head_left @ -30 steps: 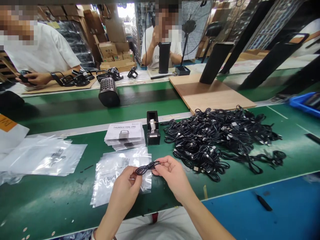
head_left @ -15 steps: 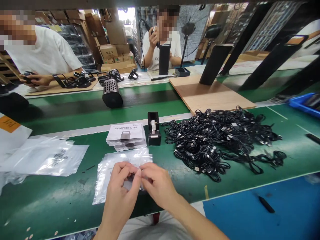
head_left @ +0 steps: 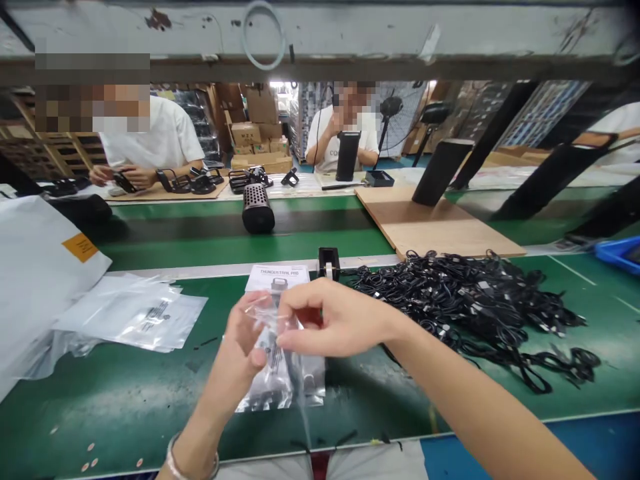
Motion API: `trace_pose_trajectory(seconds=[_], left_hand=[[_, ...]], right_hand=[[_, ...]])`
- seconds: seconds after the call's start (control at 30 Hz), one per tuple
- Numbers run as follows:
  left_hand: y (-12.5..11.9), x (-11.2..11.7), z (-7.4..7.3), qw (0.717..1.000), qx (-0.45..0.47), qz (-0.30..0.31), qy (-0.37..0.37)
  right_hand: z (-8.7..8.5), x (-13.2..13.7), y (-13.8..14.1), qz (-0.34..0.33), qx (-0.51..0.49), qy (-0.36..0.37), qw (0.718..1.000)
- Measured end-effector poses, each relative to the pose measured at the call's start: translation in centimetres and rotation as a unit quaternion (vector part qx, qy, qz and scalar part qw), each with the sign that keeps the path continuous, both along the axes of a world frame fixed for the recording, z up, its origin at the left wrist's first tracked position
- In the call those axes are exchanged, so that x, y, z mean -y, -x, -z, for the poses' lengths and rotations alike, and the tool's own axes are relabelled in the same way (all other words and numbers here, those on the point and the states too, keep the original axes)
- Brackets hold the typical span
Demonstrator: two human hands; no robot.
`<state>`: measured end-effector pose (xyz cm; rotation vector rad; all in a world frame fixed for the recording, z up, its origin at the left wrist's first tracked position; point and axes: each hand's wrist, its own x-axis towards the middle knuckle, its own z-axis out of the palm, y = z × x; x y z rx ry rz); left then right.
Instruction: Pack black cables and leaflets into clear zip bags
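A clear plastic bag (head_left: 295, 380) hangs in front of me, with my right hand (head_left: 335, 319) pinching its upper edge between thumb and fingers. My left hand (head_left: 237, 350) is at the bag's left side, thumb apart from the curved fingers, fingertips against the clear film. More bags (head_left: 314, 387) lie flat on the green table beneath. Just behind my hands is a stack of printed leaflets (head_left: 257, 277) showing a drawn lantern-like device. A black tape dispenser (head_left: 329, 257) stands beyond my right hand, partly hidden by it.
A tangled heap of black cables (head_left: 465, 293) covers the table at right. Printed plastic bags (head_left: 145, 313) lie at left beside a large white bag (head_left: 40, 267). Across the table are a perforated cylinder (head_left: 259, 208), a wooden board (head_left: 440, 230) and two seated people. A blue tray (head_left: 617, 257) sits far right.
My hands, pinched together earlier, have come apart and risen, and the bag now stands up off the pile between them. The camera view has tilted up.
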<state>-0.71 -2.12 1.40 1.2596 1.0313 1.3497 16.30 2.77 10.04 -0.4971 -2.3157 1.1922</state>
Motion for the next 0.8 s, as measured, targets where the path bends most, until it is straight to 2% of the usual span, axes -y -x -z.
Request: trace_pose_trajectory(seconds=[0.1, 0.17, 0.27, 0.4, 0.57, 0.7, 0.8], left_hand=[[-0.7, 0.1, 1.1, 0.988, 0.039, 0.126, 0.08], [-1.3, 0.5, 1.7, 0.98, 0.061, 0.159, 0.108], [-1.8, 1.0, 2.0, 0.973, 0.098, 0.165, 0.128], [-1.5, 1.3, 1.6, 0.961, 0.122, 0.194, 0.153], [-1.8, 1.8, 1.1, 0.955, 0.155, 0.17, 0.188], [-2.5, 2.2, 0.7, 0.927, 0.202, 0.202, 0.244], [-2.7, 2.4, 0.6, 0.924, 0.182, 0.206, 0.267]], right_hand=[[-1.5, 0.0, -0.3, -0.015, 0.017, 0.037, 0.999], [-2.0, 0.3, -0.8, -0.008, 0.046, 0.014, 0.999], [-2.4, 0.8, -2.0, -0.003, 0.071, -0.038, 0.997], [-2.4, 1.2, -3.6, -0.04, 0.073, -0.049, 0.995], [-1.3, 1.2, -4.2, -0.034, 0.013, -0.058, 0.998], [-0.5, 1.3, -4.3, -0.059, -0.03, -0.059, 0.996], [0.2, 1.5, -4.8, -0.007, -0.012, -0.101, 0.995]])
